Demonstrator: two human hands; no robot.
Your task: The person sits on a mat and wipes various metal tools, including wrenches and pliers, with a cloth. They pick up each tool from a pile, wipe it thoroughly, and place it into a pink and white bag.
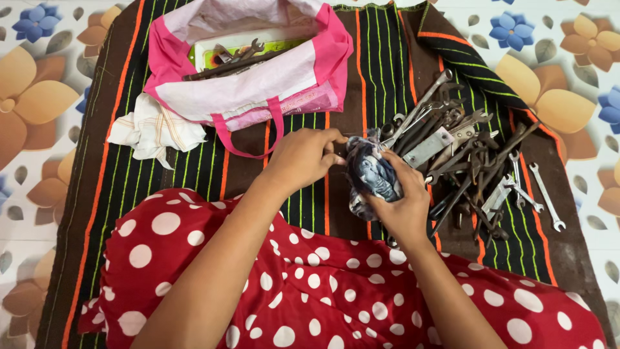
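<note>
The bag (258, 71) is cut off at the top edge and hides most of the tools (236, 55) inside it, the right hand (403, 200) covers part of the cloth (373, 174), and the wrenches (471, 161) overlap too thickly to count.
</note>
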